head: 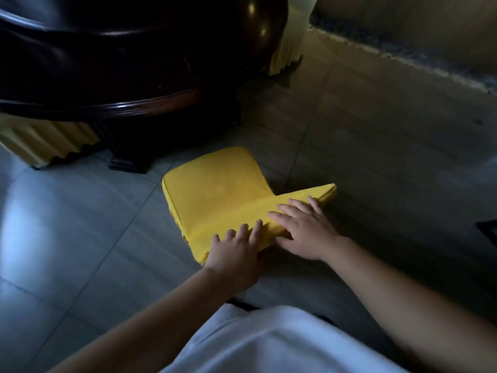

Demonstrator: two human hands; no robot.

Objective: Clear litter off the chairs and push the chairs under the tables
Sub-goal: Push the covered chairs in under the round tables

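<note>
Under both sets of fingers, low over the grey tiled floor (80,224), stands a chair (223,195) in a yellow fitted cover, seen from above and behind. Its seat spreads away from the fingers toward the dark round surface (107,76) beyond, so the chair faces that way; the long top edge of its backrest runs crosswise, from beside the left hand up and out past the right.

The left hand (236,254) lies on the nearer end of that backrest edge, its fingers (243,230) fairly straight and spread a little, tips over the top of the yellow cloth. I cannot tell whether the thumb hooks underneath. The right hand (304,232) rests flat on the farther stretch of the same edge, its fingers (298,204) extended and slightly splayed, pressing on the fabric rather than curling round it.

Beyond the fingertips, the dark polished surface looms, with pleated yellow skirting (45,141) hanging beneath it. Nearer than the fingers, bare forearms lead back to a white garment (269,343).
</note>
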